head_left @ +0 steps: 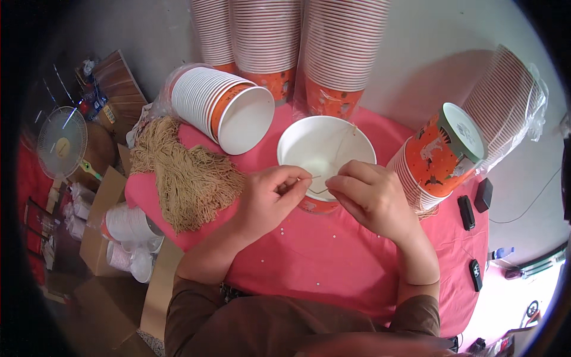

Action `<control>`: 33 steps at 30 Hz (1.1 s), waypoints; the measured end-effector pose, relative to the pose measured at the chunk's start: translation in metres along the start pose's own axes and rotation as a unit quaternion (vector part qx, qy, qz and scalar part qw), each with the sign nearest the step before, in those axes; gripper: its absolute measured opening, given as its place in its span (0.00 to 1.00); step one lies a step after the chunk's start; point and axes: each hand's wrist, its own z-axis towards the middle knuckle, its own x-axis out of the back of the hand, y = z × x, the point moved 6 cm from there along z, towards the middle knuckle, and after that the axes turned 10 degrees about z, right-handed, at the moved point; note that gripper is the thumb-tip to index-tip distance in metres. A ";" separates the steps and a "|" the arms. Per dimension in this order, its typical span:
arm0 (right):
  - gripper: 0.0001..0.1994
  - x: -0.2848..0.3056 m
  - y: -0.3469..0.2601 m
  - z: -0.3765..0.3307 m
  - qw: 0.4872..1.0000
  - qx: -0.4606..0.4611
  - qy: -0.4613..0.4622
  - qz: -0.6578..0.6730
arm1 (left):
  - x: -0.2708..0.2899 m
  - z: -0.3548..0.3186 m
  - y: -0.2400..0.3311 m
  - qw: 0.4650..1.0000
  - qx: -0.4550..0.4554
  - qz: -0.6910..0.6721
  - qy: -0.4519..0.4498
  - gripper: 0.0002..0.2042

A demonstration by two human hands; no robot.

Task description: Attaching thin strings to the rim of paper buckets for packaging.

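Observation:
A white-lined paper bucket point(302, 141) with an orange printed outside stands upright in front of me. A thin tan cord point(317, 177) is pinched between thumb and fingertips of my left hand point(269, 196), its short end sticking out past them. Close by on the right, my right hand point(376, 197) pinches cord too, over the bucket's near rim. A strand of cord runs down inside the bucket from a small knot at its far right rim. The fingers partly cover the near rim.
A thick bundle of tan cords point(184, 172) lies left, beside a tipped stack of buckets point(242, 122). Tall wrapped bucket stacks point(267, 41) stand behind. An upside-down stack point(429, 154), a black remote point(475, 275) and a dark device point(466, 212) sit right on the pink cloth point(309, 262).

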 end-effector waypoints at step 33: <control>0.11 -0.004 -0.002 0.002 0.996 0.040 0.076 0.006 | -0.009 -0.001 -0.004 0.934 0.126 -0.303 -0.140 0.06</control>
